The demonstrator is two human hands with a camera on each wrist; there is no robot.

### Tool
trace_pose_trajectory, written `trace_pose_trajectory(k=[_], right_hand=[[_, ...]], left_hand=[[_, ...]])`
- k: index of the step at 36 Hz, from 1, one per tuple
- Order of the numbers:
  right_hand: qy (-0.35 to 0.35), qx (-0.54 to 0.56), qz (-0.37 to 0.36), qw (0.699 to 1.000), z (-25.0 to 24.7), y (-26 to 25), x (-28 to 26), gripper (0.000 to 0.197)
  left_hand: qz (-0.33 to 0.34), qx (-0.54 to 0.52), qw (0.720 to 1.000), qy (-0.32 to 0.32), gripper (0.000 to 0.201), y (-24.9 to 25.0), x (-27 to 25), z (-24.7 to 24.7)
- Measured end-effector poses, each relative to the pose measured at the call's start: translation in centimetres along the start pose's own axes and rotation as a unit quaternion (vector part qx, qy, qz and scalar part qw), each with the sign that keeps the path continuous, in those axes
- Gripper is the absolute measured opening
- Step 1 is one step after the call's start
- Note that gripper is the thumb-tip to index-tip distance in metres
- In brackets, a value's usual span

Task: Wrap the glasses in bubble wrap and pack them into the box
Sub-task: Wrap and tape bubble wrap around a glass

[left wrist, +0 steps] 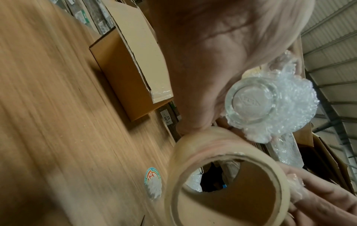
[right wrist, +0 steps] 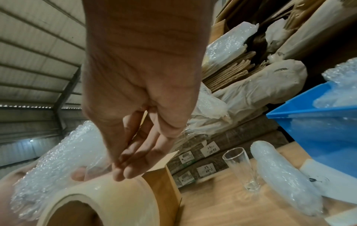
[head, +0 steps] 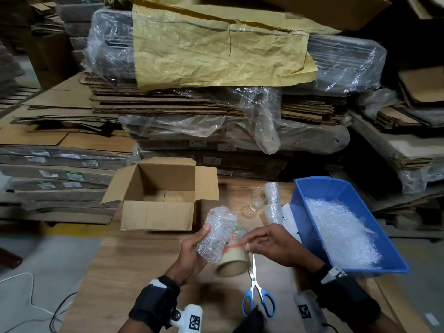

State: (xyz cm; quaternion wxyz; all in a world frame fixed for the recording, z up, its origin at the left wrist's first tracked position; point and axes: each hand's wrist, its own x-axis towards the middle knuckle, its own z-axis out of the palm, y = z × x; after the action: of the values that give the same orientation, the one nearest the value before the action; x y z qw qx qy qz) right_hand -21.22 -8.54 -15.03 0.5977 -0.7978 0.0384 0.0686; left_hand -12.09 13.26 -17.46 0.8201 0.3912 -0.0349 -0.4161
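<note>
Evidently the wrapped glass (head: 214,234) is clasped by the left hand (head: 192,254) beside the tape roll (head: 234,260), whose tape end is pinched by the right hand (head: 271,246), likely to seal the wrap

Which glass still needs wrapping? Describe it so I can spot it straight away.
Find the blue bin at the table's right. Just left of it, beyond the hands, stands a bare glass, upright beside two wrapped bundles. It alone is clear and has no bubble wrap.
</note>
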Motion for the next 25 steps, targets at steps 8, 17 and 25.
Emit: trace_pose_trajectory(k=[8,17,25], right_hand=[[0.044,-0.177,-0.119,0.976,-0.9,-0.6,-0.2,0.016],[0.040,-0.309,-0.223,0.924,-2.3,-2.5,0.2,0.018],[0.036,-0.351,-0.218,0.910,-1.5,-3.1,0.8,0.019]], left_hand=[[0.045,0.107,0.993,0.032,0.098,0.2,-0.6,-1.7],[0.048,0.367,0.929,-0.020,0.073,0.4,-1.4,-3.4],[0.082,0.423,0.901,-0.046,0.059,0.1,-2.0,-1.9]])
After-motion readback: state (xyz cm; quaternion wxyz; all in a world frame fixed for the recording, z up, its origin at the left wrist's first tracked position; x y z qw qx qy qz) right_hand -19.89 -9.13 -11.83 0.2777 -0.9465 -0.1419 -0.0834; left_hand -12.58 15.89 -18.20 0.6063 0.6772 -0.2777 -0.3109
